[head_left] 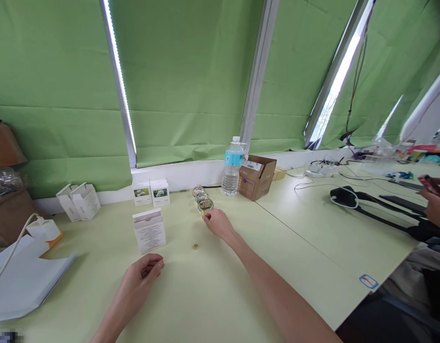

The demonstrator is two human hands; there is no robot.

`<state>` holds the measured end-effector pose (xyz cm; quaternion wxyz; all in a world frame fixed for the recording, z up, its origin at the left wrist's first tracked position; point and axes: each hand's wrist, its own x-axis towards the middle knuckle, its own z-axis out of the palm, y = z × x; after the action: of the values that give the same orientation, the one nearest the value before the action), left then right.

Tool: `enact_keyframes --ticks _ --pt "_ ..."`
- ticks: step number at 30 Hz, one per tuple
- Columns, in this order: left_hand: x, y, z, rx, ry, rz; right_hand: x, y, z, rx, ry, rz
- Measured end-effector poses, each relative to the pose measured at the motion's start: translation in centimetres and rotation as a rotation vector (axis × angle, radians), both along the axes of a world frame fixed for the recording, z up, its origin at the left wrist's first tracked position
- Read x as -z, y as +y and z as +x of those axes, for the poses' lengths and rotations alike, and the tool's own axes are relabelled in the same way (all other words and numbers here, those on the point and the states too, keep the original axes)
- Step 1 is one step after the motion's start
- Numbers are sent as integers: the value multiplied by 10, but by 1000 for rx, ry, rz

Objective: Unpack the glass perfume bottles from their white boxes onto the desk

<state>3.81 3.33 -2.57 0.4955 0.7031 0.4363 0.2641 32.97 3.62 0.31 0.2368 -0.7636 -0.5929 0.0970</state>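
My right hand (219, 224) reaches forward over the table, its fingertips pinched on a small gold-coloured piece (203, 213). That piece is at the front of a short row of shiny, ornate gold-and-clear bottle-like objects (205, 204); whether it is joined to them I cannot tell. Nearer to me a small round gold cap (195, 247) lies on the tabletop. My left hand (143, 274) rests with loosely curled fingers and nothing visible in them. Just beyond it stands an upright white box (150, 232) with its top open and printed text on the front.
Behind stand two small white picture boxes (159, 192), white cartons (80, 202), a water bottle (231, 169) and a brown cardboard box (253, 181). White papers (23, 276) lie at left. On the right are black straps (377, 207), cables and another person's hand (436, 205).
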Motion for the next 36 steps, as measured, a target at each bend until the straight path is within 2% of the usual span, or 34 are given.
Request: enact_keyframes --ticks 5,8,11,17,21,28,32,36 --pt "-1 1 2 -4 -6 12 -12 -12 -17 -310 113 -183" --pt "-1 2 3 -11 -9 11 -9 -16 -26 -395 130 -256" --pt "-2 1 2 -9 -4 9 -2 -13 -20 -334 96 -232" --pt "-2 1 1 2 7 20 14 3 23 -74 43 -122" --pt "-2 1 1 4 21 25 26 13 39 44 85 -17" --pt "-2 0 1 4 22 20 37 19 46 66 196 87" --pt "0 0 2 -19 6 26 30 15 41 70 185 164" --pt "-4 -3 2 -165 -3 127 16 8 27 38 165 252"
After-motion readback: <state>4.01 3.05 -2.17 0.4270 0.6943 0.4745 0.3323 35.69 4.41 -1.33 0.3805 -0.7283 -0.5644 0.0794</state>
